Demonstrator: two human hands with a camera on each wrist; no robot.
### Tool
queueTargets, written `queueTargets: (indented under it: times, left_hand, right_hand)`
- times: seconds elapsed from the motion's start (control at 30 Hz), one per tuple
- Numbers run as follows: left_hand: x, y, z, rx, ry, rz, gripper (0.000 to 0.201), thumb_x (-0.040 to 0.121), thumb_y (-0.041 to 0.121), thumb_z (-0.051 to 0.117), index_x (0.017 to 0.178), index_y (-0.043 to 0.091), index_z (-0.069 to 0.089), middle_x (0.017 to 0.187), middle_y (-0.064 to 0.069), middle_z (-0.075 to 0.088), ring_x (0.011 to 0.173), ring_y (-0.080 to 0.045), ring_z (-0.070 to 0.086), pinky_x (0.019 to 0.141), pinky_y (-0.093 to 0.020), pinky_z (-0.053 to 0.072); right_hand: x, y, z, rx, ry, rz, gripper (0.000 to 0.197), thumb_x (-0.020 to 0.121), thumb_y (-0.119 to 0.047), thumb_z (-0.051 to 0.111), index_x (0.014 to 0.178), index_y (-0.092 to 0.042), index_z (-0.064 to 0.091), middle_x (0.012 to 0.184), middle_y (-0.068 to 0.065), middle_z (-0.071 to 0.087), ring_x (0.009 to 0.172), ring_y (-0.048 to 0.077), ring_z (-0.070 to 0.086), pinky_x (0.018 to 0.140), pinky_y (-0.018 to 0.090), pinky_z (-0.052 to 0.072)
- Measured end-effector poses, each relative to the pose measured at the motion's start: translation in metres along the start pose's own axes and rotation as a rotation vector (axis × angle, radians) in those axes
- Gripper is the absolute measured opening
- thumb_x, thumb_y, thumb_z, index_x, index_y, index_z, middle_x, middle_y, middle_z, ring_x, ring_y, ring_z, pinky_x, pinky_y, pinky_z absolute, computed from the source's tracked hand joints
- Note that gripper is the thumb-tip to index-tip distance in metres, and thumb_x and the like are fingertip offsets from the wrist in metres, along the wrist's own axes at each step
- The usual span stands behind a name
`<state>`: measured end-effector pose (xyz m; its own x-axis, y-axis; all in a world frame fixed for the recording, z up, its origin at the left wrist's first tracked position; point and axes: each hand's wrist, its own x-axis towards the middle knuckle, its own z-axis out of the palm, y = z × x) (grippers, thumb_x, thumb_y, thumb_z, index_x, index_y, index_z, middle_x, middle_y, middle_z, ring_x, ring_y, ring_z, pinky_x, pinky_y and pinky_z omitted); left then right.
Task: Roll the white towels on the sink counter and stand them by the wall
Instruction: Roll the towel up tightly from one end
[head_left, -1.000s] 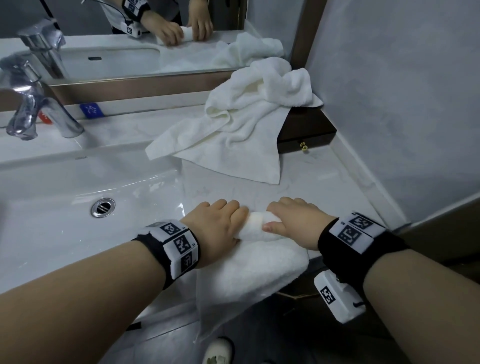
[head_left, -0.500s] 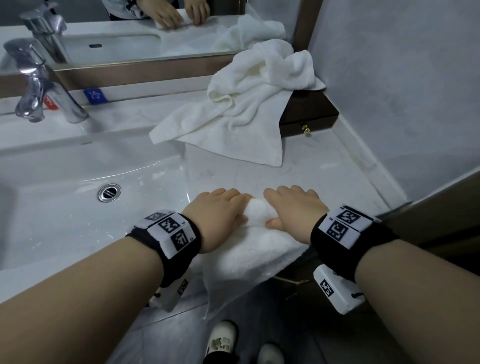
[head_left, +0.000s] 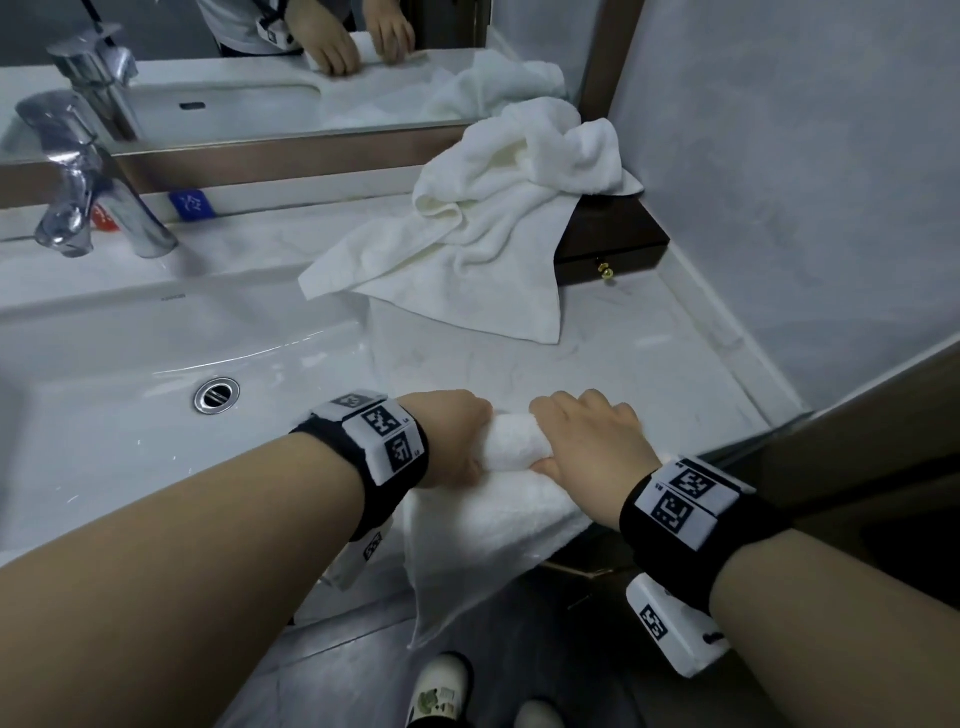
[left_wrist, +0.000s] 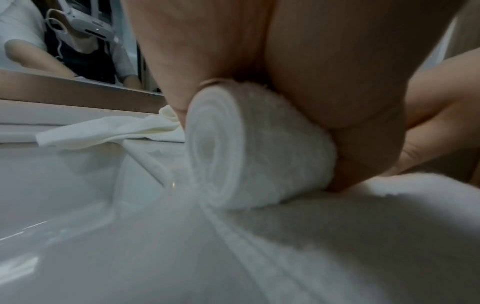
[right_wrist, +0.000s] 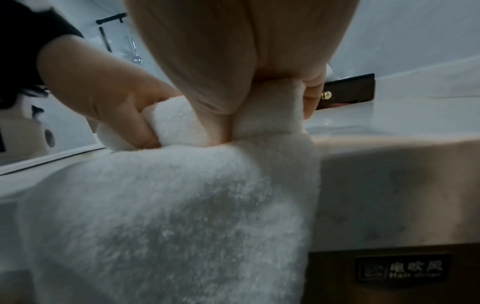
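A white towel (head_left: 498, 519) lies at the counter's front edge, its far end wound into a tight roll (head_left: 514, 447) while the rest hangs over the edge. My left hand (head_left: 457, 441) grips the roll's left end, fingers curled over it and thumb underneath; the spiral end (left_wrist: 221, 148) shows in the left wrist view. My right hand (head_left: 587, 441) grips the right end (right_wrist: 270, 109) the same way. A second white towel (head_left: 488, 234) lies crumpled at the back right, draped over a dark box.
The white basin (head_left: 156, 364) with its drain (head_left: 217, 395) and chrome tap (head_left: 88, 176) fills the left. A dark wooden drawer box (head_left: 613, 244) sits in the back right corner against the grey wall (head_left: 779, 182). A mirror (head_left: 260, 78) runs along the back.
Both hands have curled further over the roll and drawn it toward the front edge; the roll is thicker and less flat towel lies on the counter.
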<state>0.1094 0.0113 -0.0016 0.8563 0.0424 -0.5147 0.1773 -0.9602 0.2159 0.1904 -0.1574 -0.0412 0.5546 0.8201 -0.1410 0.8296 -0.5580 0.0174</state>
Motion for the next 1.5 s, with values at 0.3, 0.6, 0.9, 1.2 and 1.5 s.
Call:
queueTargets:
  times: [0.3, 0.6, 0.9, 1.2, 1.5]
  left_hand:
    - [-0.007, -0.001, 0.016, 0.088, 0.069, 0.005, 0.04, 0.086, 0.032, 0.064, 0.118, 0.018, 0.044, 0.116, -0.001, 0.049, 0.104, -0.021, 0.052, 0.085, -0.033, 0.047]
    - [0.002, -0.01, 0.002, 0.148, 0.08, -0.019, 0.047, 0.087, 0.031, 0.065, 0.124, 0.016, 0.041, 0.124, -0.003, 0.046, 0.112, -0.024, 0.05, 0.081, -0.034, 0.041]
    - [0.016, -0.025, -0.011, 0.161, 0.083, -0.049, 0.052, 0.087, 0.033, 0.066, 0.129, 0.017, 0.04, 0.128, -0.002, 0.047, 0.116, -0.024, 0.05, 0.087, -0.039, 0.044]
    - [0.044, -0.038, -0.036, 0.183, 0.047, -0.112, 0.043, 0.089, 0.022, 0.058, 0.127, 0.016, 0.039, 0.126, -0.003, 0.045, 0.113, -0.025, 0.048, 0.073, -0.037, 0.037]
    - [0.071, -0.061, -0.055, 0.164, 0.03, -0.068, 0.048, 0.088, 0.031, 0.063, 0.126, 0.012, 0.039, 0.126, -0.006, 0.047, 0.113, -0.028, 0.051, 0.092, -0.046, 0.05]
  right_hand:
    - [0.002, 0.0, 0.001, 0.036, -0.001, -0.005, 0.032, 0.088, -0.031, 0.064, 0.112, -0.027, 0.044, 0.107, -0.007, 0.051, 0.095, 0.021, 0.043, 0.074, 0.035, 0.029]
    - [0.02, -0.001, 0.002, 0.083, 0.074, 0.073, 0.026, 0.09, -0.036, 0.059, 0.109, -0.034, 0.04, 0.1, -0.012, 0.047, 0.085, 0.016, 0.028, 0.075, 0.036, 0.021]
    - [0.046, 0.002, 0.0, 0.075, 0.017, 0.118, 0.039, 0.085, -0.025, 0.063, 0.112, -0.036, 0.037, 0.11, -0.01, 0.046, 0.097, 0.02, 0.04, 0.077, 0.036, 0.021]
    - [0.086, 0.007, -0.011, 0.119, -0.027, 0.186, 0.039, 0.089, -0.019, 0.058, 0.116, -0.036, 0.036, 0.117, -0.008, 0.043, 0.102, 0.022, 0.036, 0.079, 0.04, 0.028]
    - [0.125, 0.023, -0.008, 0.143, -0.033, 0.177, 0.033, 0.088, -0.024, 0.059, 0.108, -0.036, 0.035, 0.11, -0.006, 0.042, 0.092, 0.02, 0.028, 0.072, 0.039, 0.022]
